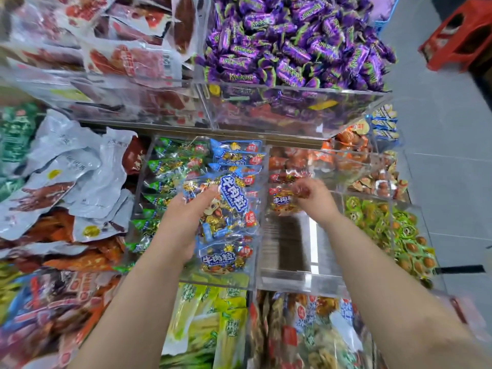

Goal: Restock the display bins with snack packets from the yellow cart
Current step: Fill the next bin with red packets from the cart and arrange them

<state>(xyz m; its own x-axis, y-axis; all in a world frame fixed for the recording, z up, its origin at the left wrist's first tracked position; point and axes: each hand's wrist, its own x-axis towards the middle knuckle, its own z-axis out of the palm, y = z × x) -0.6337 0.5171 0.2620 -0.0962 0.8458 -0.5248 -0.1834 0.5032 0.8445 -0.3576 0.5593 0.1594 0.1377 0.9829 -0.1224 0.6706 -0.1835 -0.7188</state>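
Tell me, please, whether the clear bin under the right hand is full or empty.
Mostly empty: the bin shows its bare floor nearest the camera, and a few red packets lie at its far end.

clear, glossy hard plastic for the display bins (pixel 292 107), catching reflections. shiny, crinkled plastic film on the blue snack packets (pixel 229 209) at centre and the small orange packet (pixel 283 202) beside them. metallic-sheen purple wrappers (pixel 292 49) at top. duller silver-grey foil pouches (pixel 66 169) at left. moulded red plastic stool (pixel 460 35), upper right, on smooth matt grey floor (pixel 439 155).
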